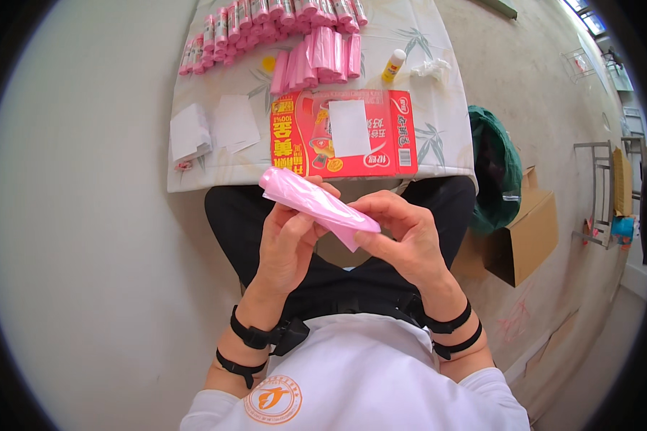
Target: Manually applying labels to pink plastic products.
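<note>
A pink roll of plastic bags [316, 201] is held up over my lap, tilted down to the right, with a loose flap hanging at its lower edge. My left hand [291, 233] grips it around the middle, thumb in front and fingers behind. At its right end, my right hand [402, 233] pinches the film between thumb and fingers. Just beyond the hands, a red and yellow printed cardboard piece [302, 136] lies flat on the table, a white paper slip [349, 128] on top of it.
Unlabelled pink rolls [320, 57] and labelled pink rolls [266, 18] are heaped at the table's far side. A glue stick [393, 66] stands beside crumpled tissue [431, 69]. White paper slips [191, 135] lie left. A green bag [496, 169] and cardboard box [528, 233] sit on the floor right.
</note>
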A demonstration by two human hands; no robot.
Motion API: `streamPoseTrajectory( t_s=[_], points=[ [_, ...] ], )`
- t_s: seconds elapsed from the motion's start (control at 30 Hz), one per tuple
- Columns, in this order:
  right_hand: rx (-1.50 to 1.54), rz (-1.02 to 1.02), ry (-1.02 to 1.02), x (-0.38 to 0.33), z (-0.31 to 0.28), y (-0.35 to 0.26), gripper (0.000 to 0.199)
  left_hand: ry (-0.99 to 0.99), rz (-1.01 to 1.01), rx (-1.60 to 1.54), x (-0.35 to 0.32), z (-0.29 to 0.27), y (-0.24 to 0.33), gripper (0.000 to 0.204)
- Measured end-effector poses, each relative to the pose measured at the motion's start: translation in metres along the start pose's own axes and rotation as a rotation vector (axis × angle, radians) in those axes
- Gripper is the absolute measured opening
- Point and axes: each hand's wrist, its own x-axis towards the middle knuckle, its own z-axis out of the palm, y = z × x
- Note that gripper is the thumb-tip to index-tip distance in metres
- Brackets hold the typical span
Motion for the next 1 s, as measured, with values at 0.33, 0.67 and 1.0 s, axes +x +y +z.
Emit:
streamPoseTrajectory(
  t_s=[0.33, 0.67, 1.0],
  points=[
    [0.259, 0.075, 0.383, -0.036, 0.007, 0.004, 0.014, 0.166, -0.105, -0.041, -0.036, 0.014, -0.028, 0.043],
    [0.043, -0.252, 0.186, -0.053, -0.001, -0.009, 0.014, -0.105, 0.026, 0.03, -0.062, 0.004, -0.023, 0.053],
    [0.543, 0.148, 0.278, -0.046, -0.006, -0.005, 0.014, 0.14, -0.043, 0.107, -0.052, 0.025, -0.03, 0.048]
  ],
)
